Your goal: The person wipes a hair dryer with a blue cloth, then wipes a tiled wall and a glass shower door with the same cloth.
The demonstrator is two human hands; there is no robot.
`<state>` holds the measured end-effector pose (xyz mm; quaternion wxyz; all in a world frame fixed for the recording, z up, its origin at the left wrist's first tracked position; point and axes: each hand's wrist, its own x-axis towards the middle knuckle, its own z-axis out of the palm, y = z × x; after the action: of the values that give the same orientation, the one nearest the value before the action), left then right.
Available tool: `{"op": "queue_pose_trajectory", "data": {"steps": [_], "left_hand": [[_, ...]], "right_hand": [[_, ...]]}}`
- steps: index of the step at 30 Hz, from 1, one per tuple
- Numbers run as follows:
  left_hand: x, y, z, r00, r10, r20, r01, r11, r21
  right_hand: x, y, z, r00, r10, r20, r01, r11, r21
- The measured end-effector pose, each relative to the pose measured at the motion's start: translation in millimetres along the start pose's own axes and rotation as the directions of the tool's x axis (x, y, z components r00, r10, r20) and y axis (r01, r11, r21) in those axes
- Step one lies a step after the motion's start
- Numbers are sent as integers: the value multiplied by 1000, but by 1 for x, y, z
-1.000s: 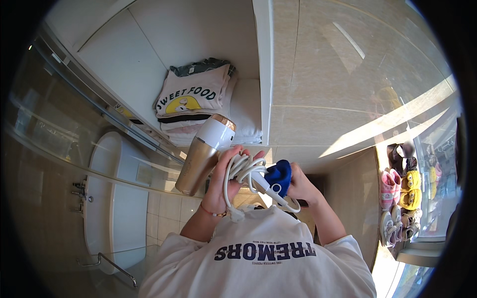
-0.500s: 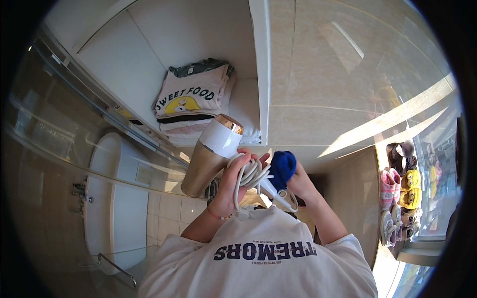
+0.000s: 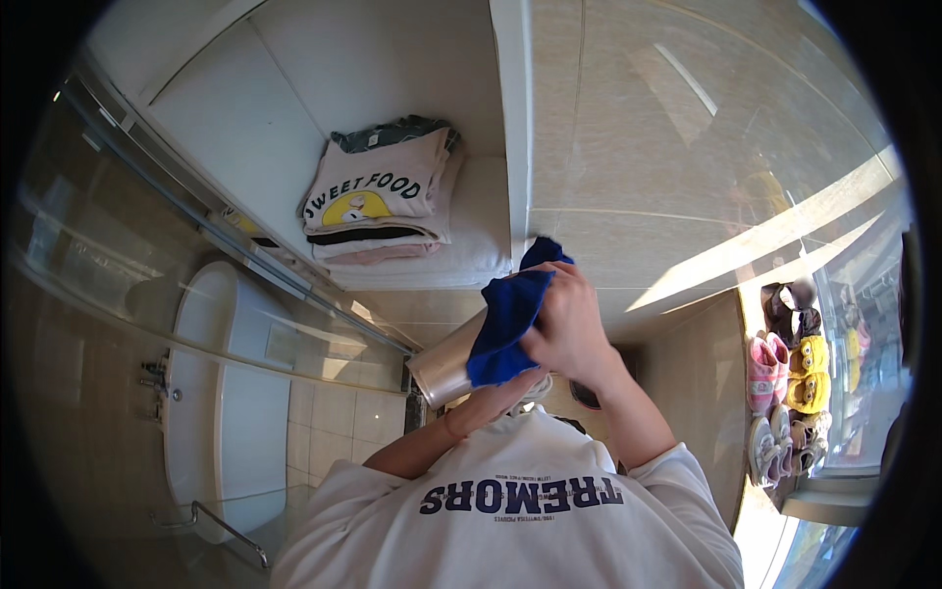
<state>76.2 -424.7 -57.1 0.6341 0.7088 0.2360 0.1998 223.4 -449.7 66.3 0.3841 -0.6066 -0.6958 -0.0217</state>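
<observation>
A hair dryer [image 3: 446, 365] with a gold-beige barrel is held tilted in front of my chest; its upper part is covered. My left hand [image 3: 502, 393] supports it from below, its fingers mostly hidden behind the cloth and the dryer. Draped over the dryer is a blue cloth [image 3: 508, 329], which my right hand [image 3: 572, 329] grips and presses against the dryer from the right. Part of the cloth sticks up past the knuckles. A bit of the white cord [image 3: 533, 395] shows beside my left hand, close to my shirt.
Ahead, an open white cabinet [image 3: 518, 128] holds a stack of folded clothes [image 3: 378, 196]. A glass partition with a metal rail stands to the left, with a white bathtub [image 3: 231, 393] beyond it. Several pairs of shoes [image 3: 785, 383] line the ledge at the right.
The bunched blue cloth has opened out and moved left onto the dryer with my right hand. The dryer has shifted right and turned, and my left hand has gone mostly behind it.
</observation>
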Motion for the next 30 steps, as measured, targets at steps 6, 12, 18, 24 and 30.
{"op": "queue_pose_trajectory", "data": {"steps": [6, 12, 18, 24, 30], "left_hand": [[13, -76, -24, 983, 151, 109, -180, 919, 351], [11, -44, -22, 993, 118, -6, -116, 983, 140], [-3, -13, -25, 993, 113, -17, -111, 989, 101], [-12, -50, -44, 969, 246, -1, -243, 957, 158], [19, 52, -53, 999, -54, 8, 55, 996, -75]], "right_hand": [[-13, 27, 5, 959, 280, -35, -223, 827, 516], [-26, -49, 18, 994, -110, -11, 109, 988, -108], [-22, -31, 32, 975, -198, 104, 194, 980, 47], [-15, 54, 1, 860, 202, 468, -453, 724, 520], [-41, 38, 44, 868, 468, 168, -492, 761, 422]]}}
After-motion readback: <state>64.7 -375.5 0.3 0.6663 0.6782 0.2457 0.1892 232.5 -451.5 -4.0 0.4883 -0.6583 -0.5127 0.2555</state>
